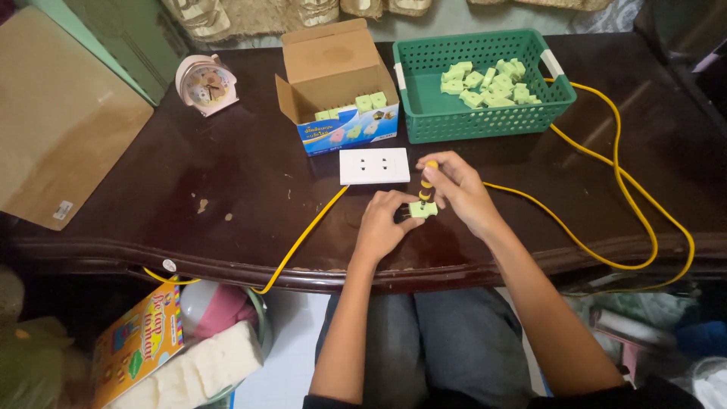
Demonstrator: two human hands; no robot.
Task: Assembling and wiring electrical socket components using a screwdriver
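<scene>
Item: small pale-green plug piece (422,210), blocky, held flat on the dark counter (227,174). It was pinched at its left edge by the left hand (382,225), fingers closed on it. A yellow-and-black striped screwdriver (427,182) was gripped upright by the right hand (458,189), fingers wrapped shut around the handle, tip set on the piece. Just beyond the fingers a white socket plate (374,166) on a yellow cable (606,163) was recorded; farther beyond, a green basket (485,121) and cardboard box (333,72) of matching green pieces.
</scene>
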